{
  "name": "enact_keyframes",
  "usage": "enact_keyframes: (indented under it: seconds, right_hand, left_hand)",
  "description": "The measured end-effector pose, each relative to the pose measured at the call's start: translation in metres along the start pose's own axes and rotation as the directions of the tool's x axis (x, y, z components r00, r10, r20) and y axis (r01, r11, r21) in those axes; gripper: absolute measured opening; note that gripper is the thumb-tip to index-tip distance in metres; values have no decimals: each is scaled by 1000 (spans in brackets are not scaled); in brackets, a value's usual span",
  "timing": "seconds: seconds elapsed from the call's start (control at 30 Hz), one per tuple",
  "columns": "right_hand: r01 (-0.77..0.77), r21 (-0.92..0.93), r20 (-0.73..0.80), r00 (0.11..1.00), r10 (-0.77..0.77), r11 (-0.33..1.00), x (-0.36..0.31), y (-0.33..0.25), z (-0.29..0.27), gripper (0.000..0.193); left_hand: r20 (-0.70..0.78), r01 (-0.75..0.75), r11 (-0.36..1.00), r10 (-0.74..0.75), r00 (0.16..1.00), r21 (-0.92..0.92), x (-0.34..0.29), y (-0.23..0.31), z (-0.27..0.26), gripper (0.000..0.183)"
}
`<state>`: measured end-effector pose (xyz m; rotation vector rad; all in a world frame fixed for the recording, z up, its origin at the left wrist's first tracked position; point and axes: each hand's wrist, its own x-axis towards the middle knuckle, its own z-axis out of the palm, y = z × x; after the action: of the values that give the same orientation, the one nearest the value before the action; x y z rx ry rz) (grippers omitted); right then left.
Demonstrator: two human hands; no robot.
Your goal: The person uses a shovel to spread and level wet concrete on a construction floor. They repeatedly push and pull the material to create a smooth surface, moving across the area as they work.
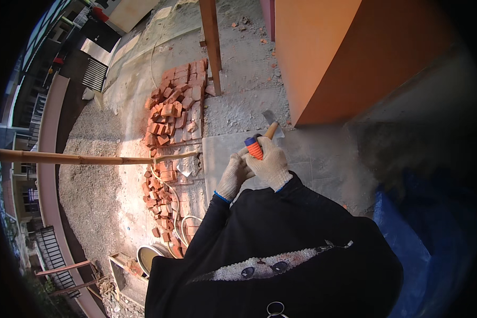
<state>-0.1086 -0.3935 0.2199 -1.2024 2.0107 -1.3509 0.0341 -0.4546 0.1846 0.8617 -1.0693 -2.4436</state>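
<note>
Both my hands wear off-white knit gloves with blue cuffs and meet in front of my chest. My right hand [273, 165] is closed around an orange ridged grip [254, 150] with a dark blue end. Just beyond its fingers shows a wooden-handled tool [272, 130] with a flat grey metal blade; whether it joins the orange grip I cannot tell. My left hand [234, 177] sits against the right one, fingers curled and pressed together. What those fingers hold, if anything, is hidden.
A stack of red bricks [183, 100] lies ahead to the left, with loose ones nearer. A bamboo pole [90, 157] crosses from the left. An orange column [323, 53] rises at right, above a blue tarp [403, 249]. A bucket [146, 257] stands lower left.
</note>
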Motion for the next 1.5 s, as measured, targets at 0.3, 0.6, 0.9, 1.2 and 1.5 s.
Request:
enact_keyframes:
  seconds: [0.3, 0.6, 0.9, 1.2, 1.5]
  right_hand:
    - [-239, -336, 153, 941, 303, 911, 161, 81, 106, 40]
    - [-253, -252, 506, 788, 350, 934, 254, 62, 256, 56]
    - [-357, -42, 577, 754, 314, 933, 314, 22, 288, 51]
    - [-486, -133, -51, 874, 484, 864, 414, 134, -5, 25]
    - [-583, 103, 213, 804, 555, 806, 494, 155, 15, 23]
  left_hand:
    - [-450, 233, 971, -235, 862, -60, 88, 29, -71, 53]
    - [-580, 298, 928, -373, 724, -226, 91, 54, -199, 55]
    - [-666, 168, 960, -278, 693, -226, 116, 108, -314, 62]
    - [-726, 179, 937, -347, 594, -301, 165, 59, -351, 57]
    - [-783, 254, 874, -484, 391, -414, 113, -29, -301, 63]
